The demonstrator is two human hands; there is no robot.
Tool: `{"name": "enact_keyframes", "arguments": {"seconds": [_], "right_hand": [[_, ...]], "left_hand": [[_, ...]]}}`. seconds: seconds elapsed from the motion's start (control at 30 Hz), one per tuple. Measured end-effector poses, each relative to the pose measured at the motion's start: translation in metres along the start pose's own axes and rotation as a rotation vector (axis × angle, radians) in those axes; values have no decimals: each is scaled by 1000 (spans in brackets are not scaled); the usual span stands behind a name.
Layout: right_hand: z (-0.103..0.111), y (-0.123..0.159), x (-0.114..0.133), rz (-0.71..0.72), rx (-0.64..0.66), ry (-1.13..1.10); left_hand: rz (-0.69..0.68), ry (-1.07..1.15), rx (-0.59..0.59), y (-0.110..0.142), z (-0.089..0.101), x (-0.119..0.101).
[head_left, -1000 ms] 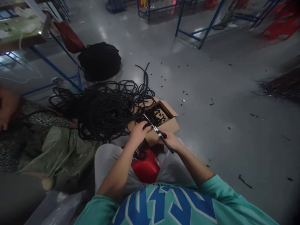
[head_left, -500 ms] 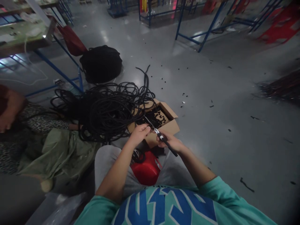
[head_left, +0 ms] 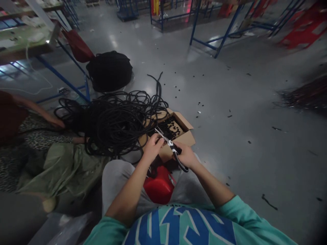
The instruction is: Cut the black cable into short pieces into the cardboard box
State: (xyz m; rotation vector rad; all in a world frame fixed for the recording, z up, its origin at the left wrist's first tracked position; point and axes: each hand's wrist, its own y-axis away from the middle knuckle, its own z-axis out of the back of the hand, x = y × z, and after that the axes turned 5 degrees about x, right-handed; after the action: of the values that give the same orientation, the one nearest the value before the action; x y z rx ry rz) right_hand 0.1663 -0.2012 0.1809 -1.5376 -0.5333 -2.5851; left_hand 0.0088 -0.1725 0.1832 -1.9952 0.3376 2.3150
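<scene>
My right hand [head_left: 187, 156] is closed round the black handles of a pair of scissors [head_left: 170, 143], whose blades stand slightly apart and point up and left. My left hand [head_left: 152, 147] is pinched beside the blades, on what looks like a black cord; the fingers hide most of it. Beneath the blades sits an open cardboard box [head_left: 186, 139] with many short black cut pieces [head_left: 167, 126] inside. A large tangled pile of black cord [head_left: 117, 119] lies against the box's left side and overlaps its edge.
A co-worker's arm [head_left: 48, 117] reaches to the pile from the left. A red plastic thing [head_left: 159, 187] is between my knees. Behind the pile stands a full black sack [head_left: 109, 70]. Blue-framed tables [head_left: 217, 42] stand farther off, and black scraps [head_left: 268, 201] litter the floor.
The scissor blades have parted and the handles have spread in my right hand. My left hand stays almost in place. The co-worker's arm has extended right towards the cord pile.
</scene>
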Motion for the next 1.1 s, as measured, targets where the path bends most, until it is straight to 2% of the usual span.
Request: {"name": "enact_keyframes", "arguments": {"seconds": [0.07,0.2,0.3,0.43,0.6,0.73,0.83,0.97,1.03,1.1], "right_hand": [[1,-1,-4,17,57,-62],[3,-4,-14,36,259,-288],[4,-3,-16,32,263,-329],[1,-2,-12,30,220,-288],[-3,1,-10,59,137,-244],[-1,4,-9,64,85,-159],[1,4,-10,49,72,-142],[1,2,-12,13,60,-172],[1,1,-13,4,114,-263],[3,1,-15,-15,236,-420]], "left_hand": [[-22,-78,-26,0,0,-2],[-34,-276,-33,1,4,-4],[-6,-298,17,0,6,-3],[73,-125,49,3,2,-5],[297,249,177,5,0,-17],[385,341,224,3,5,-20],[366,358,224,2,6,-17],[244,288,167,2,3,-13],[210,175,99,0,2,-11],[198,87,46,-2,1,-11]]}}
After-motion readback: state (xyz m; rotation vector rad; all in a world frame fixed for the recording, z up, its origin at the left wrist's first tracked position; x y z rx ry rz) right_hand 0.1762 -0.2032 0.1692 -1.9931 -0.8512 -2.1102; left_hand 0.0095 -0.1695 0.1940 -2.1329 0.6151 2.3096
